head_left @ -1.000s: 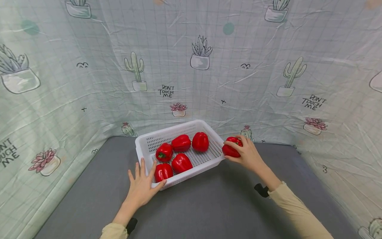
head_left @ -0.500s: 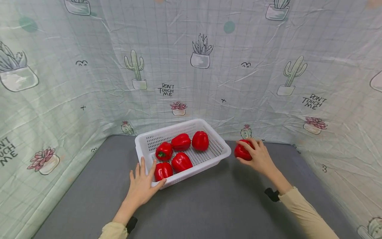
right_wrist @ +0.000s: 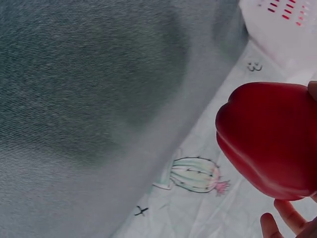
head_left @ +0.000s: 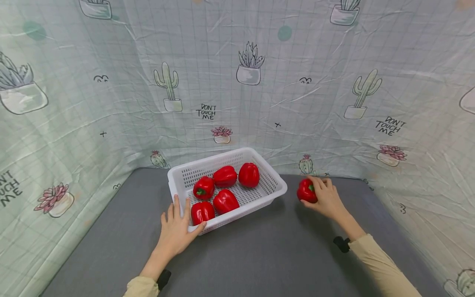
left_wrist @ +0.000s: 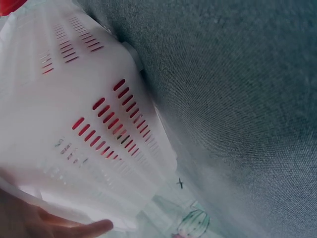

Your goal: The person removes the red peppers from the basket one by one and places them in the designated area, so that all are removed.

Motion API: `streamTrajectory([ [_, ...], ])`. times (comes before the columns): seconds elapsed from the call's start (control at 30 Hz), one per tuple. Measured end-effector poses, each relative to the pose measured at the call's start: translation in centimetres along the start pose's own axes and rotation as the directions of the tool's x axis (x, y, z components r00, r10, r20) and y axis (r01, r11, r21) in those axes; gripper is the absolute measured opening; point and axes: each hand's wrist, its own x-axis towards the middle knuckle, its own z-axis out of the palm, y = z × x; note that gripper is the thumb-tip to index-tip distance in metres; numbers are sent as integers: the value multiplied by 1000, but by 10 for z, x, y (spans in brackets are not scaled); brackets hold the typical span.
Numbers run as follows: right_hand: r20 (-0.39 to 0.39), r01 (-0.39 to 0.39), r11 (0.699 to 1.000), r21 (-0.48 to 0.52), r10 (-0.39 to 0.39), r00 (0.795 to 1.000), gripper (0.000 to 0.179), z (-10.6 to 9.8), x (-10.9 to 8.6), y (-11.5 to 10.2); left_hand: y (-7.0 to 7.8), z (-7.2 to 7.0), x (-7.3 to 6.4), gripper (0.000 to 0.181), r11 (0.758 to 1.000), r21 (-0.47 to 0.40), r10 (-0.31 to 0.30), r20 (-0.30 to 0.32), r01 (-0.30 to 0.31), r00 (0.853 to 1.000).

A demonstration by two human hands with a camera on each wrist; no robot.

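A red bell pepper (head_left: 306,191) is gripped between the thumb and fingers of my right hand (head_left: 326,200), to the right of the basket. In the right wrist view the same bell pepper (right_wrist: 270,141) shows its smooth side, with fingertips below it. My left hand (head_left: 176,230) rests with spread, straight fingers on the near left corner of a white perforated plastic basket (head_left: 265,200). Several more red peppers (head_left: 226,201) lie in that basket, one with its green stem towards me. From the left wrist, the basket's slotted wall (left_wrist: 94,104) fills much of the view.
A grey cloth-covered table (head_left: 245,264) lies under everything. Behind and at both sides hangs a pale curtain (head_left: 274,99) printed with cacti and potted plants; its lower edge meets the table's back.
My right hand has carried the bell pepper rightward, away from the basket's right end, and its green stem now shows. The left hand has stayed at the basket corner.
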Motion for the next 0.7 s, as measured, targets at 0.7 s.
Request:
streamTrajectory([
  [0.7,126,-62,996,61,54,991,70,25,-2,25,0,-1,-1,99,997,41,-65,2,65,998],
])
